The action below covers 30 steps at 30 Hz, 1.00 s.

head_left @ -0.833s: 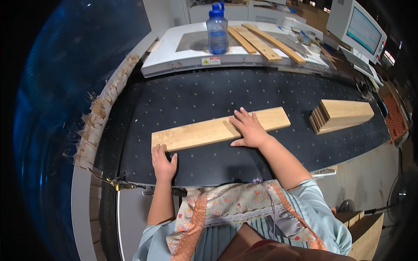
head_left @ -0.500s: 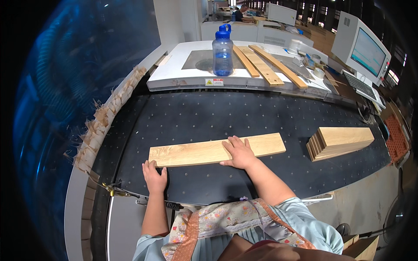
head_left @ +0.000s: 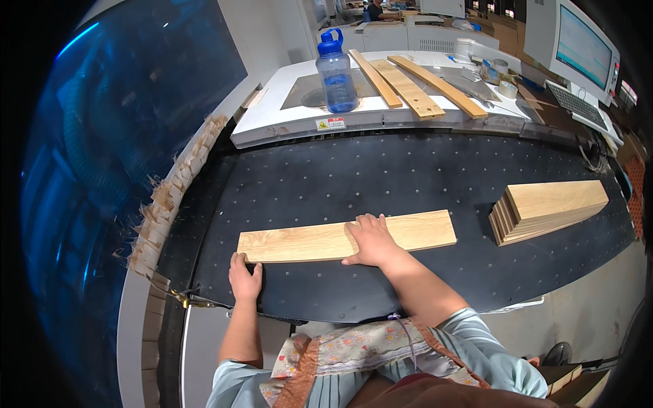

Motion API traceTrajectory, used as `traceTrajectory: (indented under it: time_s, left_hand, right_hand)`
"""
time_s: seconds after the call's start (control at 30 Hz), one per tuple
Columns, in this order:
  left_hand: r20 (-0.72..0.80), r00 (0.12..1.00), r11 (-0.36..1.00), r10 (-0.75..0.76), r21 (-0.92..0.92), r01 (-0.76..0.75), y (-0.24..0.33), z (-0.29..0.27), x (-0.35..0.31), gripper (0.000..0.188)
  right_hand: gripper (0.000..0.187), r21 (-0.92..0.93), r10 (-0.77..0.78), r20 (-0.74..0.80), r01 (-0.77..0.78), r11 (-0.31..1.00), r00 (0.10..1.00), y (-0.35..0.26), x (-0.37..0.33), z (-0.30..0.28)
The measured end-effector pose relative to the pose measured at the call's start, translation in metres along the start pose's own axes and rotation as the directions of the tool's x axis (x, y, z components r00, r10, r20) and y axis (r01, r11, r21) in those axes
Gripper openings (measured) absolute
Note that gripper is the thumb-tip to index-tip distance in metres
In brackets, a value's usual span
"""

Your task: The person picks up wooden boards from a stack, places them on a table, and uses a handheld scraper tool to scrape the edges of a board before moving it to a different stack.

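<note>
A light wooden board (head_left: 292, 243) lies flat across the black table in front of me, its right end slightly farther away than its left. My right hand (head_left: 373, 243) spans the board just right of its middle, fingertips at the far edge and thumb at the near edge. At the board's near left corner, my left hand (head_left: 245, 279) touches the edge with its fingers, thumb held apart. A stack of several similar boards (head_left: 554, 204) sits to the right, out of reach of both hands.
The studded black table (head_left: 306, 177) meets a white machine bed (head_left: 272, 132), which bears a blue water bottle (head_left: 337, 78) and wooden strips (head_left: 408, 88). A monitor (head_left: 585, 51) and keyboard (head_left: 577, 105) stand far right. Along the left runs a ragged splintered edge (head_left: 163, 204) beside a blue panel (head_left: 136, 102).
The whole view has shifted and tilted a little. Both hands keep the same places on the board, and the board and stack show no clear movement on the table.
</note>
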<state>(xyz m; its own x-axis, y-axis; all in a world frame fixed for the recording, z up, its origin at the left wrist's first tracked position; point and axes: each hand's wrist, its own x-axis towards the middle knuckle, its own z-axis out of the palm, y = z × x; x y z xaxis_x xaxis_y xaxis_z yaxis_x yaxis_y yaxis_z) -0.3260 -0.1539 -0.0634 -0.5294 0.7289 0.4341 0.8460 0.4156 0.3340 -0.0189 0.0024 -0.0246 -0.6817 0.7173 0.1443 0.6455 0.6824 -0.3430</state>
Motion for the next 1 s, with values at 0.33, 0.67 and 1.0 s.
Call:
traceTrajectory:
  time_s: [0.33,0.67,1.0]
  left_hand:
    - [0.178,0.98,0.992,-0.095,-0.06,0.107,0.005,-0.007,0.001,0.061]
    - [0.098,0.986,0.947,0.134,-0.307,-0.098,-0.042,0.015,0.041,0.052]
    - [0.124,0.989,0.974,0.078,-0.223,-0.048,-0.033,0.005,0.04,0.052]
  right_hand:
    - [0.089,-0.106,0.013,0.171,0.006,0.994,0.985,-0.002,0.007,-0.008]
    - [0.08,-0.096,0.051,0.105,-0.041,0.995,0.993,-0.003,0.019,0.007]
    - [0.078,-0.135,-0.012,0.083,0.024,0.991,0.996,-0.004,0.016,0.006]
